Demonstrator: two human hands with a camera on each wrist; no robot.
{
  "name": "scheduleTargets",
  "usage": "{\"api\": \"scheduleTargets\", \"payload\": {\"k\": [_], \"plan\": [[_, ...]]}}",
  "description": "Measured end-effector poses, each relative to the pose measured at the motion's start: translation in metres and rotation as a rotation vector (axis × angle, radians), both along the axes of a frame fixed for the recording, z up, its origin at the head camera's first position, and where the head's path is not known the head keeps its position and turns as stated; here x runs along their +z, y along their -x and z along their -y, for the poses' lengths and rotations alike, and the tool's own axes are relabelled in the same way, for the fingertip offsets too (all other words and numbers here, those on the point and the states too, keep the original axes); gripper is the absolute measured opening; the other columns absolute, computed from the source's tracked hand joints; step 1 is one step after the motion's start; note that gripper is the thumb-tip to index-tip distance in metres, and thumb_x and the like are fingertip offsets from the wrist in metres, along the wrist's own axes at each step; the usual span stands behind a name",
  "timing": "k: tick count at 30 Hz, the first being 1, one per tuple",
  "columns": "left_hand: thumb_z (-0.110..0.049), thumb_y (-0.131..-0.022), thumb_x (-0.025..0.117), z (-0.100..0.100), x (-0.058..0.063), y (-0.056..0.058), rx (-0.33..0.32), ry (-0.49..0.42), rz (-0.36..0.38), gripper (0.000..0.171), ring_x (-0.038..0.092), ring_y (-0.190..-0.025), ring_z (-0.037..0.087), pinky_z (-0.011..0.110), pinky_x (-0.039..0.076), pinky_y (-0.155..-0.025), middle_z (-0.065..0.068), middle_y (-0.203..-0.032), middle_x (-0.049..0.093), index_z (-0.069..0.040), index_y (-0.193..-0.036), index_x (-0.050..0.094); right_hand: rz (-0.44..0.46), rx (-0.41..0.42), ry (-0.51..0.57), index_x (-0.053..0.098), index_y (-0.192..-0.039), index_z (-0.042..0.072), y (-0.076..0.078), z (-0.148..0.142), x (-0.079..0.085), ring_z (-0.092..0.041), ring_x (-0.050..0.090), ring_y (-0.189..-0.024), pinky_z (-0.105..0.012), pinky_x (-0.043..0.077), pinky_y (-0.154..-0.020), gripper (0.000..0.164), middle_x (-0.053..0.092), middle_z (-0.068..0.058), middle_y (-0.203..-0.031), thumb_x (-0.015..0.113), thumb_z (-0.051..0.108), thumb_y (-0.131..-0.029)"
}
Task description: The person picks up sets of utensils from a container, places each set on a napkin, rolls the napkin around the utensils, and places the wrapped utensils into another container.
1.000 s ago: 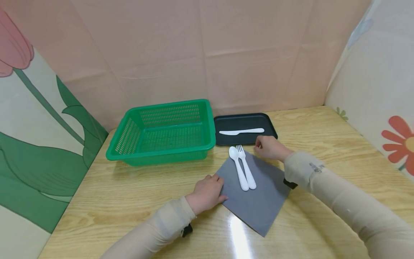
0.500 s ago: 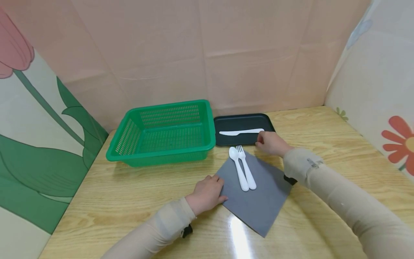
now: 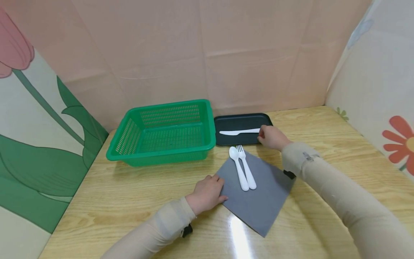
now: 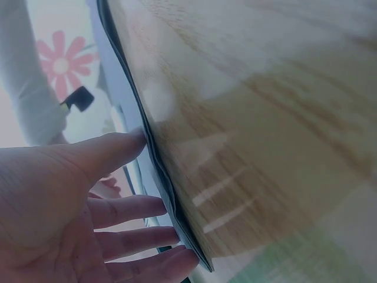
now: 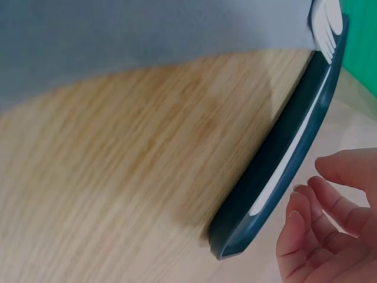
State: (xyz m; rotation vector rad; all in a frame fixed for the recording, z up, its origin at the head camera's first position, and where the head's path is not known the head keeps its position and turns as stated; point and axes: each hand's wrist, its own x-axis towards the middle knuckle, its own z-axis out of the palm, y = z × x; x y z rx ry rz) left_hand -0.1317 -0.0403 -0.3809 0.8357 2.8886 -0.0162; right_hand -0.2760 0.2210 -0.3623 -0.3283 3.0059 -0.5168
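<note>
A grey cloth napkin (image 3: 266, 196) lies flat and angled on the wooden table. On it a white spoon (image 3: 238, 169) and a white fork (image 3: 248, 174) lie side by side, their heads towards its far corner. My left hand (image 3: 207, 192) rests at the napkin's left edge; in the left wrist view its thumb and fairly straight fingers touch the layered edge. Behind the napkin, a white knife (image 3: 237, 132) lies in a black tray (image 3: 233, 122). My right hand (image 3: 272, 137) is over the tray's right end by the knife handle, thumb and loosely bent fingers apart in the right wrist view (image 5: 336, 218).
Left of the tray, touching or nearly touching it, stands a green plastic basket (image 3: 161, 158) with perforated walls. A pink cloth backdrop (image 3: 161, 54) rises behind the table, with flower-printed sheets on both sides. Bare wood (image 3: 129, 198) shows around the left forearm.
My right hand has moved a little away from me, from the tray's near edge to above its right end by the knife handle. The left hand and cutlery stay put.
</note>
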Motion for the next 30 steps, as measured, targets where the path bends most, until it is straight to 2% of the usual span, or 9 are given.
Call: {"api": "scheduleTargets", "payload": {"k": [6, 14, 22, 30], "plan": [[-0.045, -0.086, 0.062, 0.0, -0.001, 0.001, 0.0, 0.004, -0.002, 0.041, 0.058, -0.088, 0.016, 0.027, 0.049, -0.062, 0.003, -0.101, 0.06, -0.011, -0.108, 0.06, -0.027, 0.012, -0.02, 0.055, -0.097, -0.005, 0.008, -0.003, -0.002, -0.025, 0.055, -0.071, -0.038, 0.047, -0.067, 0.015, 0.062, -0.02, -0.089, 0.053, 0.007, -0.09], [-0.046, -0.086, 0.062, 0.001, -0.002, 0.001, -0.007, 0.006, -0.011, 0.04, 0.057, -0.086, 0.016, 0.027, 0.049, -0.061, 0.003, -0.099, 0.06, -0.011, -0.106, 0.06, -0.063, -0.001, -0.087, 0.056, -0.104, -0.007, 0.02, -0.004, -0.007, -0.032, 0.057, -0.085, -0.044, 0.048, -0.076, 0.021, 0.058, -0.024, -0.098, 0.054, 0.008, -0.089], [-0.045, -0.086, 0.061, 0.0, -0.002, 0.001, -0.011, 0.006, -0.009, 0.04, 0.057, -0.086, 0.016, 0.026, 0.049, -0.061, 0.002, -0.101, 0.061, -0.011, -0.107, 0.061, -0.073, 0.005, -0.126, 0.055, -0.11, -0.009, 0.024, -0.004, -0.009, -0.039, 0.057, -0.093, -0.049, 0.047, -0.081, 0.028, 0.054, -0.028, -0.104, 0.054, 0.008, -0.088], [-0.046, -0.086, 0.062, 0.0, -0.003, 0.002, -0.005, 0.01, -0.013, 0.04, 0.057, -0.086, 0.016, 0.026, 0.048, -0.06, 0.002, -0.099, 0.06, -0.011, -0.105, 0.06, -0.098, 0.013, -0.157, 0.057, -0.11, -0.008, 0.028, -0.008, -0.013, -0.04, 0.057, -0.092, -0.049, 0.048, -0.08, 0.028, 0.054, -0.027, -0.103, 0.056, 0.008, -0.087]]}}
